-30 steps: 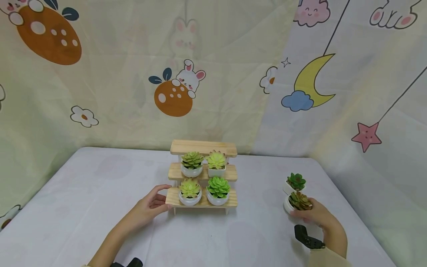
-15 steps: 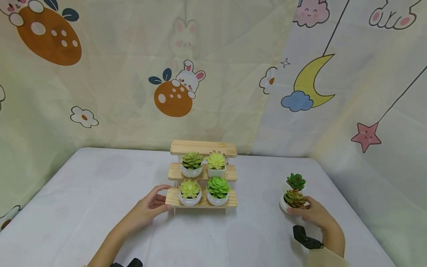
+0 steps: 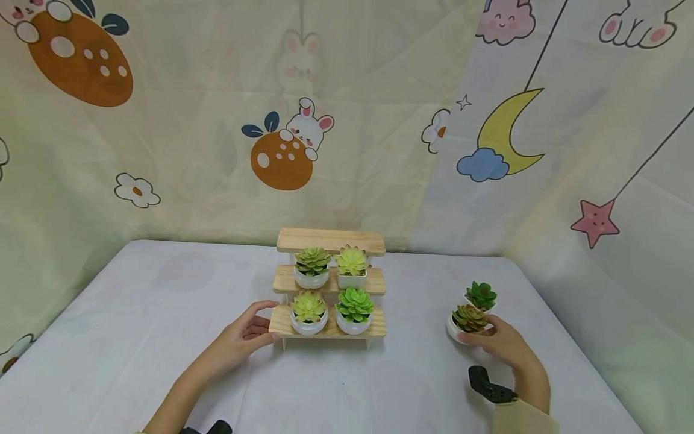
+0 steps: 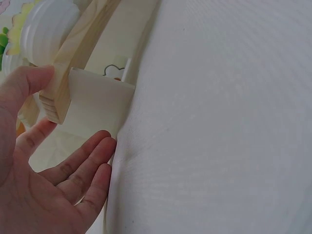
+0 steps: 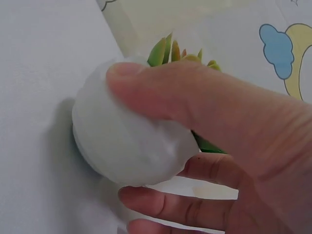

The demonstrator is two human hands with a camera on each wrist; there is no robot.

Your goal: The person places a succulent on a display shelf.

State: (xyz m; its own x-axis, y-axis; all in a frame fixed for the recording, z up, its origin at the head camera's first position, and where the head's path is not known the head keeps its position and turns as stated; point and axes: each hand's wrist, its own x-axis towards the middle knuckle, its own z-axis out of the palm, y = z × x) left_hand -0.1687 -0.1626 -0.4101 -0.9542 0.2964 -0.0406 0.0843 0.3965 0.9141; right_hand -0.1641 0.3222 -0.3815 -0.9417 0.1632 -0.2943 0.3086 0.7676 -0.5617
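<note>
My right hand (image 3: 501,343) grips a potted succulent (image 3: 469,318) with reddish-green leaves, low over the right side of the table. In the right wrist view the thumb lies across its round white pot (image 5: 131,131), fingers on the other side. Just behind stands a darker green succulent (image 3: 481,295), its pot partly hidden. My left hand (image 3: 246,334) pinches the left end of the lowest board of a three-step wooden plant stand (image 3: 331,241). In the left wrist view the thumb and forefinger hold the board's corner (image 4: 61,97), the other fingers extended below it.
On the stand's middle step are an olive-green succulent (image 3: 312,261) and a pale one in a square pot (image 3: 352,281). The bottom step bears a yellow-green succulent (image 3: 308,306) and a bright green one (image 3: 355,305). A white cloth (image 3: 162,313) covers the table, with a printed curtain (image 3: 190,120) behind.
My right hand has moved left and slightly away from me with the reddish-green succulent, past the front of the darker one. The left hand and the stand have stayed put.
</note>
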